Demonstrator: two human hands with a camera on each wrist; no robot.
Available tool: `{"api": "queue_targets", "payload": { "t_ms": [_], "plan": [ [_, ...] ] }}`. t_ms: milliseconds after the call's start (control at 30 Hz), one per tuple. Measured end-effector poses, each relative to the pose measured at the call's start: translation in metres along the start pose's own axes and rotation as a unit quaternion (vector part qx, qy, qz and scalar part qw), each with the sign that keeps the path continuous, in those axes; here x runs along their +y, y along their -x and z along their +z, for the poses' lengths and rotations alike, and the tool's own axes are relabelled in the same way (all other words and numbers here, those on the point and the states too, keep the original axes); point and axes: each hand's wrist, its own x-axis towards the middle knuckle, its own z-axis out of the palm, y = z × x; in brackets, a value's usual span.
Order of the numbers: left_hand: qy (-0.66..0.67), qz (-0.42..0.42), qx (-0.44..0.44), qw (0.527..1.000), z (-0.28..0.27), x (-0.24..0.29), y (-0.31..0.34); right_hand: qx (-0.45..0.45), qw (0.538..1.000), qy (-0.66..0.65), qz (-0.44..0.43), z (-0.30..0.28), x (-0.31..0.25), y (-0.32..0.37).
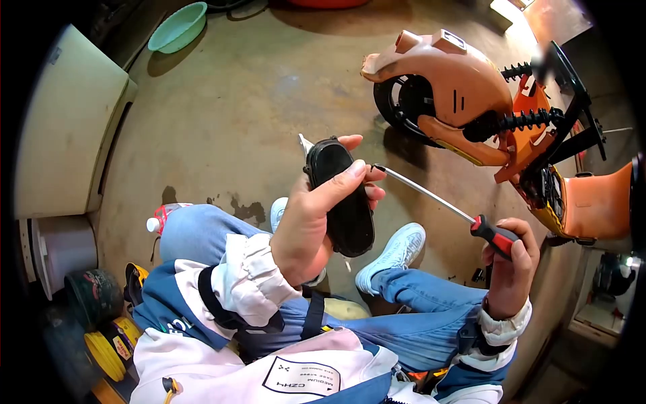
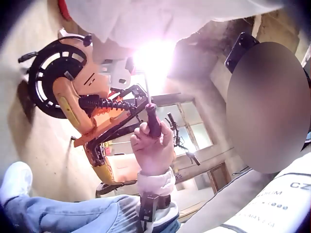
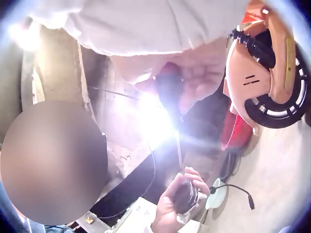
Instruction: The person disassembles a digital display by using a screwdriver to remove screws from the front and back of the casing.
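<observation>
In the head view, my left hand grips a black oval plastic part with small lugs on its rim, thumb across its face. A pale piece sticks out past its far end. My right hand holds a screwdriver by its red and black handle. Its shaft slants toward the left fingertips, and a small dark bit shows at the tip. The right wrist view shows a black cable with a plug running out beside the left hand. Glare washes out part of both wrist views.
An orange scooter-like vehicle with a black wheel and springs lies at the right. A green basin sits on the floor at back left, below it a pale cabinet. A bottle stands by the left knee; small dark pieces lie near the right hand.
</observation>
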Motion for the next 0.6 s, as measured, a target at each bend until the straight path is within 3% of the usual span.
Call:
{"api": "queue_targets", "payload": {
  "t_ms": [600],
  "plan": [
    [0.011, -0.003, 0.018, 1.000, -0.0031, 0.0011, 0.0005, 0.003, 1.000, -0.002, -0.003, 0.0038, -0.0019, 0.0022]
  ]
}}
